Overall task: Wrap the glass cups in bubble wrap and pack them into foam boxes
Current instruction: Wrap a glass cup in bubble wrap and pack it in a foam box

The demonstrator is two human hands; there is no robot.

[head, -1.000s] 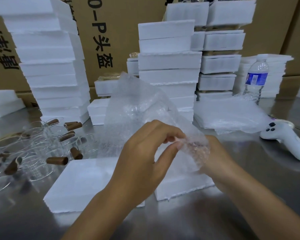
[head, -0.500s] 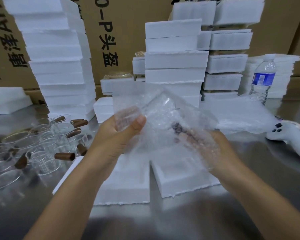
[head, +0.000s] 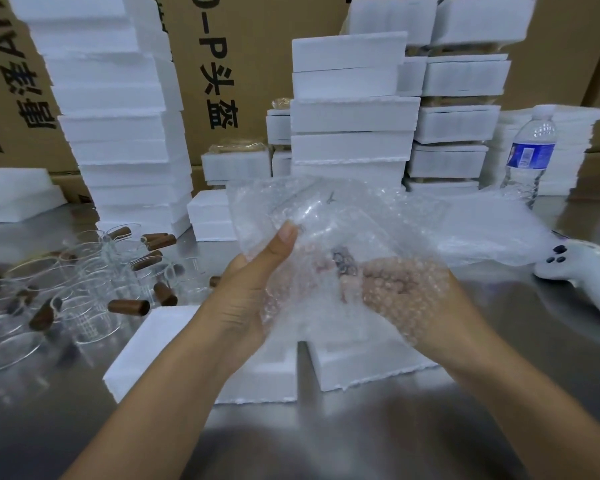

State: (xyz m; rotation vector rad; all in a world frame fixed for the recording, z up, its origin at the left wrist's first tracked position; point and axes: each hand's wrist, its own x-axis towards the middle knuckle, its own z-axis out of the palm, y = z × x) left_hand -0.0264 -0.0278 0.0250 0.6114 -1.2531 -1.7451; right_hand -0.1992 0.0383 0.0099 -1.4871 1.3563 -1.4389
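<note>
- Head view: the left hand (head: 253,292) is pinching the bubble wrap (head: 329,216) with its thumb on top. The right hand (head: 406,292) is cupping the bundle from below, its fingers showing curled through the film.
- The wrap is hanging above 2 open foam boxes (head: 371,362) on the metal table (head: 326,445). A dark handle-like shape is showing inside it, likely 1 cup, though the glass is too blurred to confirm.
- The unwrapped glass cups (head: 84,292) are lying clustered at the left, well apart from the hands.
- The wrap is looking light, soft and slippery, the glass rigid and fragile, so supporting the body from underneath is seeming safer than gripping the handle.
</note>
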